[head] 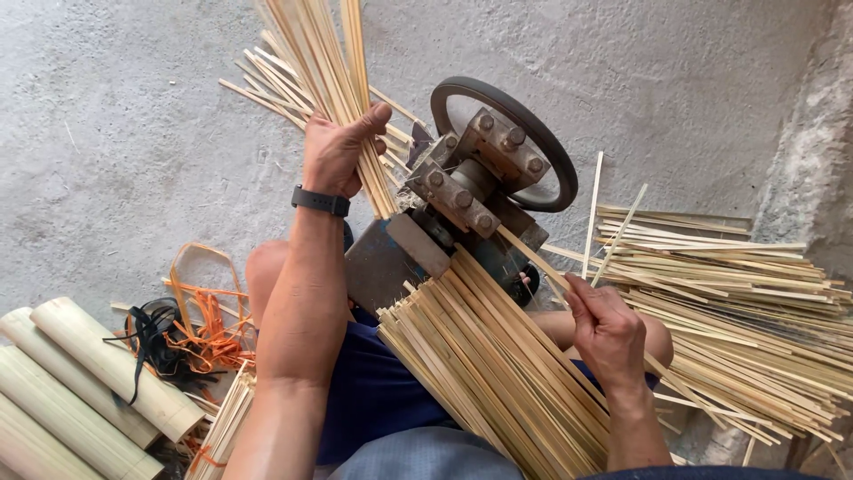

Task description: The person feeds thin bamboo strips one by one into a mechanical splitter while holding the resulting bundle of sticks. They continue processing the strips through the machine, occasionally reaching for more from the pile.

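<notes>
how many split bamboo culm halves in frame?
4, stacked side by side at lower left: topmost, the next, a third, the lowest cut by the edge. More may lie out of frame.

Soft even daylight, sharp focus, faint shadows

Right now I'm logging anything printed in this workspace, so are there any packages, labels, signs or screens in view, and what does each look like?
No packages, labels, signs or lit screens show.
Nearest thing: a black wristband on the left wrist, a plain dark strap; no display face visible.
Orange straps on the floor at left: loose tangled binding, not a package.
</notes>
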